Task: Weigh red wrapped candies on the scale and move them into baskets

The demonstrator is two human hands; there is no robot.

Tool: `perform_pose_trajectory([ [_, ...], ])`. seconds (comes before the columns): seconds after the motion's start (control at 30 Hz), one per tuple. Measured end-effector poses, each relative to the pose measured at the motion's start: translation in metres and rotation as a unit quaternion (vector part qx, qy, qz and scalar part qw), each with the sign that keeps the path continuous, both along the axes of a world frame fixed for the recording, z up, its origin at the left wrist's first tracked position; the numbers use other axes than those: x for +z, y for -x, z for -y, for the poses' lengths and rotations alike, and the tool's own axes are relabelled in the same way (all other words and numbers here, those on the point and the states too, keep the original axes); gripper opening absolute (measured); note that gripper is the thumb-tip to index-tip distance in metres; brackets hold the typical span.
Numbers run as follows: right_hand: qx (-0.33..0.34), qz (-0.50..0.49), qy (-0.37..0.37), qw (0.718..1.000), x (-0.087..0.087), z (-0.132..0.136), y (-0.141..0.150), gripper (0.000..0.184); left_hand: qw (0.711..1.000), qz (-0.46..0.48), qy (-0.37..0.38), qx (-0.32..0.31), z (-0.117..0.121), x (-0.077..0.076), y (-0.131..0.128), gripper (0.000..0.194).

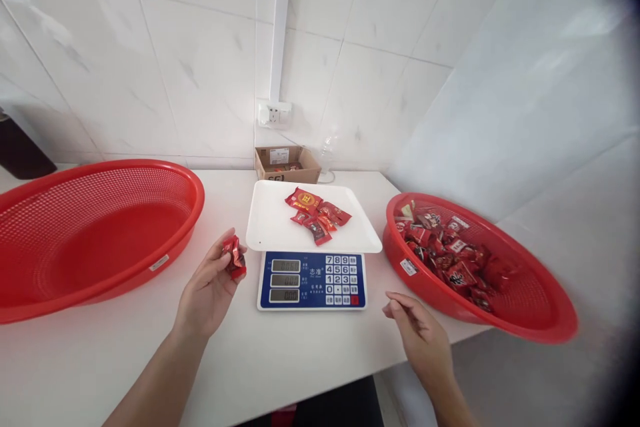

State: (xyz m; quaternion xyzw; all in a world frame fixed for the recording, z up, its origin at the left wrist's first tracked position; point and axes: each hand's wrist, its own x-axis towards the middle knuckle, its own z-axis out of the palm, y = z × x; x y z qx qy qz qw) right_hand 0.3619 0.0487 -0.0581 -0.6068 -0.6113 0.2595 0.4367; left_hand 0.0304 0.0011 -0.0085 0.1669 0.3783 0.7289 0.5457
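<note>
My left hand point(207, 290) is closed around a small red wrapped candy point(233, 255), held just left of the scale. On the white weighing pan point(270, 220) of the blue digital scale point(313, 280) lie several red-wrapped snacks point(319, 210), loosely heaped near its middle. To the right of the scale, my right hand point(420, 333) hovers over the table's front part with its fingers curled together; nothing shows in them. Just beyond that hand stands a red plastic basket point(545, 310) with many red and dark packets point(455, 253) inside.
Another red basket point(193, 213), holed along its walls, stands on the left with nothing visible in it. Behind the scale is a small cardboard box point(287, 170) against the tiled wall, below a power socket point(275, 114). A dark object point(23, 147) sits at the far left.
</note>
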Motion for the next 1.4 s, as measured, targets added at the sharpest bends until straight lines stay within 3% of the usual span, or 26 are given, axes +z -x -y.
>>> perform_pose_trajectory([
  [0.17, -0.023, -0.073, 0.037, 0.996, -0.021, -0.011, 0.008, 0.037, 0.998, -0.036, -0.033, 0.029, -0.004, -0.006, 0.001, 0.025],
  [0.33, -0.018, -0.089, 0.054, 0.994, -0.032, -0.016, 0.005, 0.038, 0.998, -0.046, -0.044, 0.02, -0.004, -0.007, 0.0, 0.015],
  [0.6, 0.003, -0.076, 0.065, 0.995, -0.037, -0.014, 0.006, 0.038, 0.997, -0.073, -0.004, -0.029, 0.001, -0.004, -0.007, 0.017],
  [0.77, 0.011, -0.064, 0.057, 0.996, -0.038, -0.016, 0.006, 0.038, 0.993, -0.113, -0.03, -0.009, 0.001, -0.004, -0.007, 0.016],
  [0.87, -0.011, -0.063, 0.043, 0.997, -0.034, -0.012, 0.008, 0.037, 0.99, -0.13, -0.021, -0.055, 0.003, -0.007, -0.007, 0.021],
  [0.93, -0.024, -0.06, 0.023, 0.998, -0.026, -0.001, 0.015, 0.035, 0.977, -0.161, -0.024, -0.136, 0.005, -0.01, -0.011, 0.023],
  [1.0, 0.026, -0.061, 0.002, 0.998, -0.016, 0.016, 0.029, 0.032, 0.949, -0.197, -0.031, -0.245, 0.008, -0.014, -0.02, 0.026],
  [1.1, 0.239, -0.063, -0.015, 0.969, -0.001, 0.044, 0.059, 0.033, 0.896, -0.216, -0.032, -0.386, 0.013, -0.019, -0.039, 0.031],
  [1.17, 0.335, -0.053, -0.022, 0.941, 0.005, 0.055, 0.078, 0.039, 0.872, -0.213, -0.029, -0.439, 0.015, -0.024, -0.05, 0.034],
  [1.27, 0.351, -0.046, -0.003, 0.935, 0.009, 0.06, 0.097, 0.03, 0.86, -0.249, -0.017, -0.445, 0.016, -0.031, -0.057, 0.04],
  [1.4, 0.337, -0.013, -0.023, 0.941, 0.011, 0.057, 0.094, 0.023, 0.843, -0.329, -0.017, -0.424, 0.016, -0.036, -0.058, 0.05],
])
